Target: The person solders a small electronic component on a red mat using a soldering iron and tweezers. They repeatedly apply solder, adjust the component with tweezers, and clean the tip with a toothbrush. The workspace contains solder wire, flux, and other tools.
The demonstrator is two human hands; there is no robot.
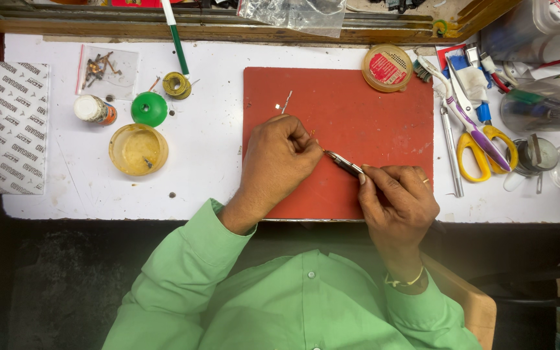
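I look down on my two hands over a flat red rubber mat [384, 129] on the white table [215, 162]. My right hand [398, 202] grips slim metal tweezers [345, 163], tips aimed at my left hand [279, 159], whose fingers pinch closed on something too small to identify. Beyond my left hand lie tiny metal strips [284, 104], untouched. Yellow-handled scissors [481, 152] rest right of my right hand.

I see bare red mat [384, 116] ahead; jars [139, 149] crowd the left, scissors [484, 152] and toothbrush [468, 120] the right.
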